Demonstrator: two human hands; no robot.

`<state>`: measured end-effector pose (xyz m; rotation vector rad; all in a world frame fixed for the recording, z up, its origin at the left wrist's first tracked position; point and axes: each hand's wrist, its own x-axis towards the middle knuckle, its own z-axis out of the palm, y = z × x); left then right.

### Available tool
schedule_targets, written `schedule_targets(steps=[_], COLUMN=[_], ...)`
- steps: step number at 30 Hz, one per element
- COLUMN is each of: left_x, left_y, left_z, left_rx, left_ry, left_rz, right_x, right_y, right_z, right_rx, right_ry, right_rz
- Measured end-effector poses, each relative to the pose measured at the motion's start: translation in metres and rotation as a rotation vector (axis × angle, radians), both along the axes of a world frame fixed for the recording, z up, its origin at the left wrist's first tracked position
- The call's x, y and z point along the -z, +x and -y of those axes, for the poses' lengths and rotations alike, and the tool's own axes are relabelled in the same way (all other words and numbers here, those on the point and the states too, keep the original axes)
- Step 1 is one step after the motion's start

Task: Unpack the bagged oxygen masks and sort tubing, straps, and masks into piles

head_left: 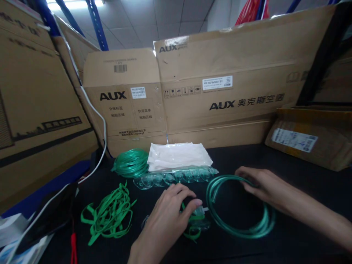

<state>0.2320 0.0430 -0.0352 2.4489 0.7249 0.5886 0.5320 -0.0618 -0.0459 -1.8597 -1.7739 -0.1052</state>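
Black tabletop [110, 253]; left hand [172, 211] partly hides clear plastic piece [199, 211]

Before me, AUX cardboard [189, 123] stands like a wall behind the black tabletop [233, 157]; blue metal posts [96, 24] rise toward a panelled ceiling [139, 33], where a white light [74, 5] glows on the left.

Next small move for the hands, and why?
I'd probably ease the right hand slightly left, bringing the coil of green tubing to the clear plastic piece. The right hand holds the coil just right of that piece, and the left hand is at the piece; how firmly it grips is unclear.
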Motion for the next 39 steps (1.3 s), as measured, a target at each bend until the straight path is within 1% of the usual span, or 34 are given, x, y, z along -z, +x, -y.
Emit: schedule_targets(steps=[1, 3, 5, 7, 10, 13, 16, 18, 20, 23, 26, 28, 31, 34, 39], left_x=[0.0, 0.0, -0.001, -0.002, -0.008, -0.017, -0.024, -0.026, -0.027, -0.029, -0.033, -0.035, -0.039, -0.04, -0.036], left_y=[0.0, 0.001, 0.002, 0.003, 0.004, 0.009, 0.017, 0.023, 0.027, 0.029, 0.031, 0.034, 0.042, 0.05, 0.058], left_z=[0.0, 0.0, 0.002, 0.005, 0.011, 0.013, 0.011, 0.008, 0.005, 0.002, 0.0, 0.0, -0.001, -0.002, -0.01], left_rx=[-0.014, -0.047, -0.076, -0.095, -0.114, -0.114, -0.076, -0.063, -0.074, -0.09, -0.087, -0.089, -0.079, -0.045, -0.03], left_ry=[0.019, 0.061, 0.111, 0.167, 0.179, 0.095, 0.061, 0.059, 0.049, 0.0, -0.066, -0.108, -0.159, -0.212, -0.254], left_rz=[0.025, 0.077, 0.126, 0.177, 0.238, 0.271, 0.27, 0.266, 0.284, 0.337, 0.396, 0.43, 0.483, 0.519, 0.482], right_x=[-0.01, -0.033, -0.053, -0.069, -0.082, -0.088, -0.089, -0.085, -0.078, -0.066, -0.056, -0.051, -0.045, -0.044, -0.051], right_y=[-0.006, -0.02, -0.036, -0.053, -0.072, -0.084, -0.088, -0.085, -0.078, -0.064, -0.052, -0.047, -0.046, -0.047, -0.051], right_z=[0.0, 0.0, 0.001, 0.001, -0.001, -0.005, -0.009, -0.01, -0.009, -0.003, 0.004, 0.007, 0.007, 0.005, 0.007], right_rx=[-0.043, -0.104, -0.155, -0.225, -0.297, -0.365, -0.383, -0.332, -0.264, -0.187, -0.138, -0.121, -0.136, -0.143, -0.086], right_ry=[-0.017, 0.009, 0.043, 0.059, 0.112, 0.125, 0.132, 0.155, 0.143, 0.036, -0.066, -0.098, -0.106, -0.088, -0.055], right_rz=[-0.036, -0.087, -0.101, -0.089, -0.053, -0.043, -0.08, -0.143, -0.244, -0.441, -0.561, -0.621, -0.724, -0.821, -1.03])
